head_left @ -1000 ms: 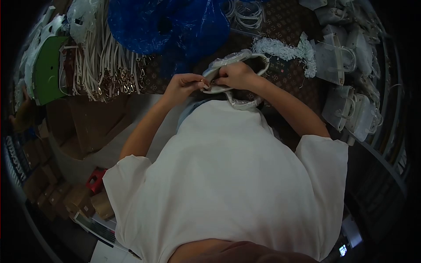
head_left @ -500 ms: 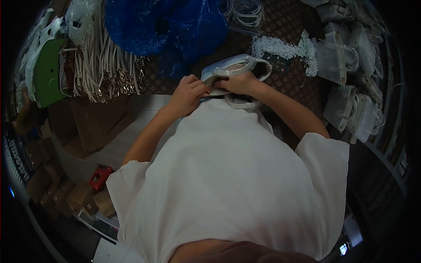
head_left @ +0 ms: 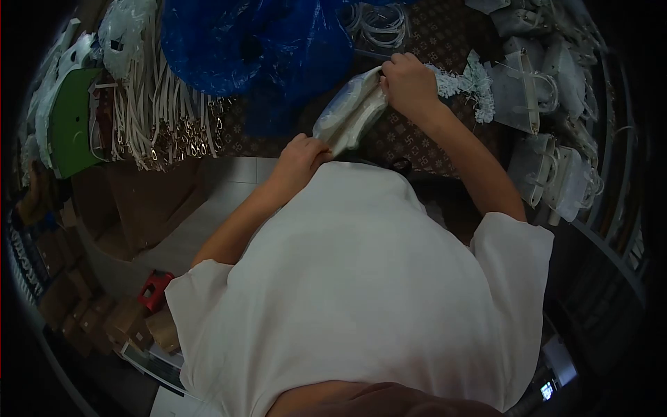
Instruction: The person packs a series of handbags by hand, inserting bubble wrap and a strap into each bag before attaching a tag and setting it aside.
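A white bag with clear plastic on it (head_left: 352, 111) is stretched at a slant between my two hands, over the near edge of the brown patterned table. My left hand (head_left: 303, 161) is closed on its lower left end, close to my shirt. At its upper right end, my right hand (head_left: 411, 85) grips the rim with fingers bent round it. The inside of the bag is hard to make out.
Blue plastic (head_left: 260, 48) lies behind the bag. White straps with metal clasps (head_left: 167, 111) hang at the left, beside a green panel (head_left: 75, 121). Coiled clear tubing (head_left: 379, 26) and white shreds (head_left: 479, 87) lie farther back. Wrapped bags (head_left: 524, 90) are at the right.
My right hand has moved up and away from my left hand, and the bag is now drawn out at a slant. Its looped handles no longer show.
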Available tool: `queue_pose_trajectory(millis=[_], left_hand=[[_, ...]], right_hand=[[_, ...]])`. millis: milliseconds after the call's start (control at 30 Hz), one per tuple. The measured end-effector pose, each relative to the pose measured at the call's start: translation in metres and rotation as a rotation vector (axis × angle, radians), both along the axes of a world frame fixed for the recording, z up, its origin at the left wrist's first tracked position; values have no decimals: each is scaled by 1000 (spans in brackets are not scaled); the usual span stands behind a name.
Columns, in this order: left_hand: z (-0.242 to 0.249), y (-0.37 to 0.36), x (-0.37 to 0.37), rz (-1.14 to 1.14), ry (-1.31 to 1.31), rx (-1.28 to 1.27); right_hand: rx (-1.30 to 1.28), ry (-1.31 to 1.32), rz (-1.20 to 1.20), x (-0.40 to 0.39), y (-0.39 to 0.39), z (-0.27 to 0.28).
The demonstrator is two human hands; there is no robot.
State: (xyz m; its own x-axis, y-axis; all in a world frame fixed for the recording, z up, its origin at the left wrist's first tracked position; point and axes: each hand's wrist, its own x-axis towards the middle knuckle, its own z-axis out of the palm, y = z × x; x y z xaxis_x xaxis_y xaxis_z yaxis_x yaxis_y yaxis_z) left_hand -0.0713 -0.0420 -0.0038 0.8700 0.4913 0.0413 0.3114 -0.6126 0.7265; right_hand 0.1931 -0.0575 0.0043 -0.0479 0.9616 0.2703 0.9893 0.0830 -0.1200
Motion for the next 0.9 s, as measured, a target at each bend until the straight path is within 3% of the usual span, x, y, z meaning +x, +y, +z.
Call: queue_pose_trajectory(millis=[67, 133, 167, 233, 367, 433, 567, 633, 667, 733, 767, 833, 900], left_hand=[[5, 2, 4, -3, -36, -149], [15, 6, 1, 30, 63, -523], [17, 10, 0, 24, 59, -526], [18, 16, 2, -179, -37, 53], [10, 15, 14, -225, 77, 287], [3, 15, 12, -246, 92, 393], [-15, 14, -6, -142, 10, 372], [-17, 14, -16, -13, 50, 452], [-19, 16, -21, -19, 50, 452], [-21, 18, -25, 125, 89, 383], [-11, 15, -21, 120, 89, 382], [24, 13, -10, 301, 202, 196], [34, 11, -5, 316, 211, 278]], right_hand=[[8, 24, -55, 8, 1, -12], [-25, 590, -196, 22, -7, -19], [-26, 584, -202, 29, -17, -26], [-47, 1050, -594, 44, -46, -44], [-155, 811, -636, 51, -104, -81], [-250, 500, -540, 35, -117, -98], [-50, 387, -571, 14, -123, -145], [-97, 490, -367, 10, -131, -145], [-96, 492, -372, 10, -138, -139], [-331, 750, -475, 15, -149, -118], [-331, 752, -479, 21, -154, -104], [-340, 1197, -634, 39, -167, -82], [-289, 1317, -589, 57, -179, -86]])
